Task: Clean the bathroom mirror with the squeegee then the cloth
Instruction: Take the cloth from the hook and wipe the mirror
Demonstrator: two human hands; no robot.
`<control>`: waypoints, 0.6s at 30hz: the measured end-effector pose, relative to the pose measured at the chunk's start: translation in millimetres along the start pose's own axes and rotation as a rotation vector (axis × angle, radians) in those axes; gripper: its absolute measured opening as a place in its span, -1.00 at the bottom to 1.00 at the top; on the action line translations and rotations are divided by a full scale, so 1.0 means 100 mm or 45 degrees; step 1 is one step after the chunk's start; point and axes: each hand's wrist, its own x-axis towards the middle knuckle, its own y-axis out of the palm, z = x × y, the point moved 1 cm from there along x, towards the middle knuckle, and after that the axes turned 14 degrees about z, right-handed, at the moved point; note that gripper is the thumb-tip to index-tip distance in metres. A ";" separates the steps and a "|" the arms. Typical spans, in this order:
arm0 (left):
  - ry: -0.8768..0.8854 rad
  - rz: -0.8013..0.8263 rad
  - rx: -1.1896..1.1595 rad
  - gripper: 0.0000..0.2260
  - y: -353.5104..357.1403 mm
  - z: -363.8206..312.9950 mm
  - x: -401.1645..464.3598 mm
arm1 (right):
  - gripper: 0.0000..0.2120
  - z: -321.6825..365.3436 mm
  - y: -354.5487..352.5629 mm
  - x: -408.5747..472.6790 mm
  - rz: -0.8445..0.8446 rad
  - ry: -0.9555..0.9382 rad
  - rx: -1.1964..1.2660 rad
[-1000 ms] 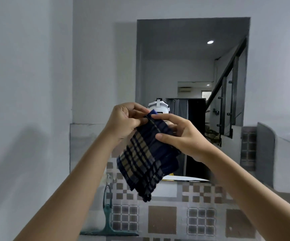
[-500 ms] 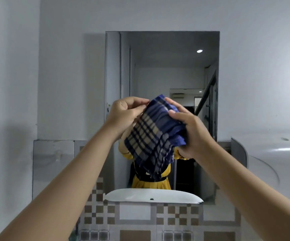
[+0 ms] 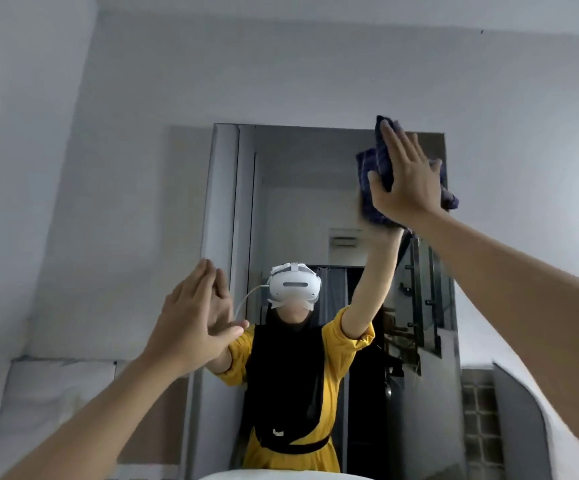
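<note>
The tall wall mirror (image 3: pixel 291 209) fills the middle of the head view and reflects me. My right hand (image 3: pixel 404 178) lies flat against the glass near the mirror's upper right corner, pressing the dark blue plaid cloth (image 3: pixel 374 168) onto it. The cloth bunches around my palm and sticks out past my fingertips and wrist. My left hand (image 3: pixel 194 317) is open with fingers together, flat on or very close to the mirror's left edge, holding nothing. The squeegee is out of sight.
Plain grey walls surround the mirror. A white fixture (image 3: pixel 551 410) juts out at lower right, beside patterned tiles (image 3: pixel 478 417). A grey panel (image 3: pixel 56 403) sits on the wall at lower left. The white basin rim (image 3: pixel 267 476) shows at the bottom edge.
Both hands held the folded cloth in front of me; now the right hand alone has carried it up onto the mirror's top right, the left has let go, and my view has tilted upward.
</note>
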 end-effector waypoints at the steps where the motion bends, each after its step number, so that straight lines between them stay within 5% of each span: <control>1: -0.005 0.045 0.056 -0.01 0.03 0.05 0.00 | -0.32 -0.03 0.13 0.03 0.052 0.044 -0.077; 8: 0.046 0.107 0.267 0.20 0.15 0.31 0.03 | -0.37 0.38 0.45 0.32 -0.091 0.259 -0.141; 18: 0.081 0.013 0.267 0.17 0.21 0.37 0.04 | -0.40 1.46 0.86 0.74 -0.096 0.243 -0.105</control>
